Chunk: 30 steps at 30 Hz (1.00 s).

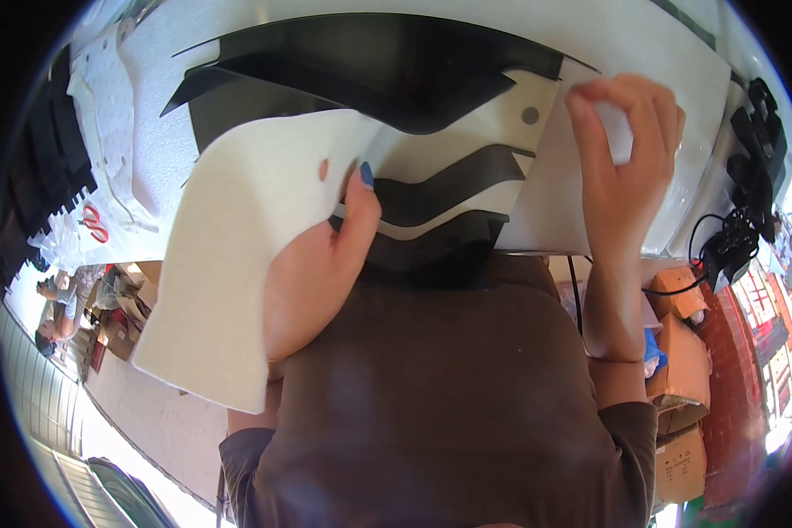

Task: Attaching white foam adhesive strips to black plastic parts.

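Observation:
My left hand [312, 286] is closed on a large cream felt-like sheet [220, 220] with curved edges and a small oval hole. Its thumb, with a blue nail, presses near the hole, while the other fingers are hidden beneath. Under and beyond the sheet lie a black glossy curved panel [352, 66] and a wavy black strip [449, 187], with pale cream material [502, 114] showing between them. Raised over the right side of the table, my right hand [629, 132] has thumb and forefinger pinched together; whatever they hold, if anything, is too small to make out.
Red-handled scissors [95, 224] lie at the left beside clear plastic and a white cut-out sheet [110, 114]. Black cables [730, 246] bunch at the table's right edge. Cardboard boxes [682, 361] stack below on the right. People [53, 317] are far off at left.

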Each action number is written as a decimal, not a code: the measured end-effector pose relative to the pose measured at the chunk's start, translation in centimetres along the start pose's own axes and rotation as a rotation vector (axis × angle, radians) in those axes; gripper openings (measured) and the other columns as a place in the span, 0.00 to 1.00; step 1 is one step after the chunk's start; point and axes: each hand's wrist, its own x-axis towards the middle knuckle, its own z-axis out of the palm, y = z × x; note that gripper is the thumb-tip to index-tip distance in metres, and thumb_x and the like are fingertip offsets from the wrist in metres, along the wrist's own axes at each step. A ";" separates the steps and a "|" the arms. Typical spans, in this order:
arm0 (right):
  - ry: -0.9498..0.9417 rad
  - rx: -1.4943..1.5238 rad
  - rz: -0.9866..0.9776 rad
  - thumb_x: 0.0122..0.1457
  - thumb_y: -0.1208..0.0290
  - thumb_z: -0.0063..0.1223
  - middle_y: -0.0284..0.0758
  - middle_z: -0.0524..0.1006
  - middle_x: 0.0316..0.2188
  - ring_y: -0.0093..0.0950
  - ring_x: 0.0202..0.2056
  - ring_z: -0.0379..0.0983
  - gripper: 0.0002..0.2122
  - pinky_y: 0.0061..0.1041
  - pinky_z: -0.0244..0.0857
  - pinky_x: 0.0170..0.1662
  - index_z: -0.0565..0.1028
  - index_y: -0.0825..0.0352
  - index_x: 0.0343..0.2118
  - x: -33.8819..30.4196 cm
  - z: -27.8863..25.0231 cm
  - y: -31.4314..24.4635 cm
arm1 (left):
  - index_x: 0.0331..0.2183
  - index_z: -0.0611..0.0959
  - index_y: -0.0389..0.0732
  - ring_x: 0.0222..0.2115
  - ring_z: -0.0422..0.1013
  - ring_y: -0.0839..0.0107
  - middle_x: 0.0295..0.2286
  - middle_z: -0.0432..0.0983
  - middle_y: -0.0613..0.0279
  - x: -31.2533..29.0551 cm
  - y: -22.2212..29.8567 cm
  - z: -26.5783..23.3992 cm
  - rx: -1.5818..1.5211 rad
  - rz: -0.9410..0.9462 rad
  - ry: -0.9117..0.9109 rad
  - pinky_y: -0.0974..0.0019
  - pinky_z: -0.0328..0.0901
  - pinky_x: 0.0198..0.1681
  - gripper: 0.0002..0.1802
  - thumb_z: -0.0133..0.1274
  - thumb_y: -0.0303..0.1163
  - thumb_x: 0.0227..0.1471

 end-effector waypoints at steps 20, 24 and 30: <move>-0.481 0.024 -0.210 0.55 0.64 0.53 0.33 0.72 0.36 0.32 0.41 0.66 0.12 0.30 0.51 0.45 0.75 0.65 0.38 1.2 -2.8 -5.0 | 0.46 0.73 0.33 0.44 0.66 0.61 0.51 0.63 0.50 -2.0 -5.5 -2.9 -0.001 -0.023 0.444 0.62 0.59 0.47 0.39 0.61 0.54 0.41; -0.502 0.261 -0.252 0.51 0.75 0.54 0.39 0.72 0.34 0.38 0.36 0.68 0.11 0.33 0.60 0.39 0.74 0.69 0.39 1.8 -2.8 -8.6 | 0.42 0.73 0.34 0.39 0.62 0.71 0.39 0.66 0.60 -2.3 -6.0 -4.1 -0.583 -0.116 0.562 0.67 0.56 0.46 0.31 0.63 0.41 0.38; -0.620 0.335 -0.167 0.53 0.80 0.49 0.40 0.73 0.30 0.40 0.29 0.71 0.15 0.34 0.67 0.30 0.69 0.69 0.45 2.1 1.4 -12.3 | 0.30 0.77 0.34 0.26 0.59 0.78 0.22 0.67 0.70 0.3 -8.6 -4.6 -0.604 -0.079 0.477 0.76 0.58 0.35 0.05 0.54 0.24 0.47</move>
